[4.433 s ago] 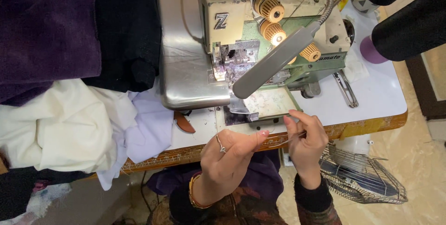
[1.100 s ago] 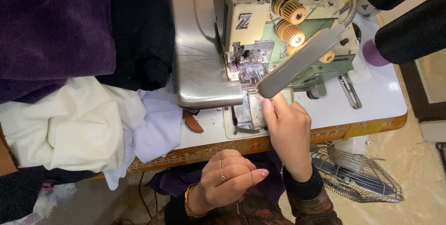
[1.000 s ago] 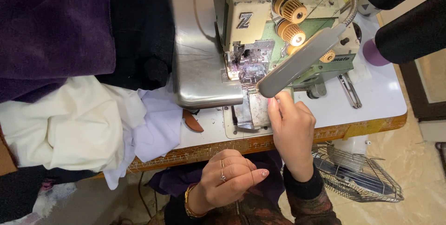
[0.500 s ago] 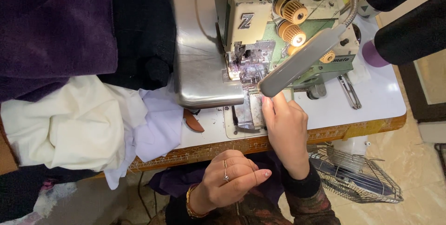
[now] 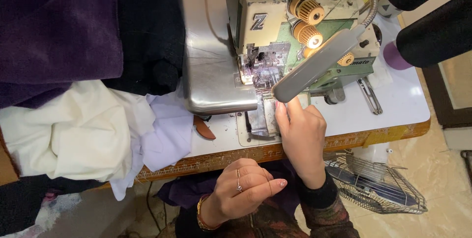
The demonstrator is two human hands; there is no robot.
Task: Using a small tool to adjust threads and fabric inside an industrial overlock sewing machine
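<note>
Purple cloth [image 5: 54,31] is piled above cream cloth [image 5: 73,130] at the table's left; a wire fan guard [image 5: 373,189] is seen below the table edge.

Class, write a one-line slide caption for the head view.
Right hand reaches to the sewing machine under its lamp; left hand rests curled below the table.

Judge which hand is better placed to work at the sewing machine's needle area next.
Right, probably. The right hand already rests on the metal plate beside the presser foot area, while the left hand sits curled below the table edge.
</note>
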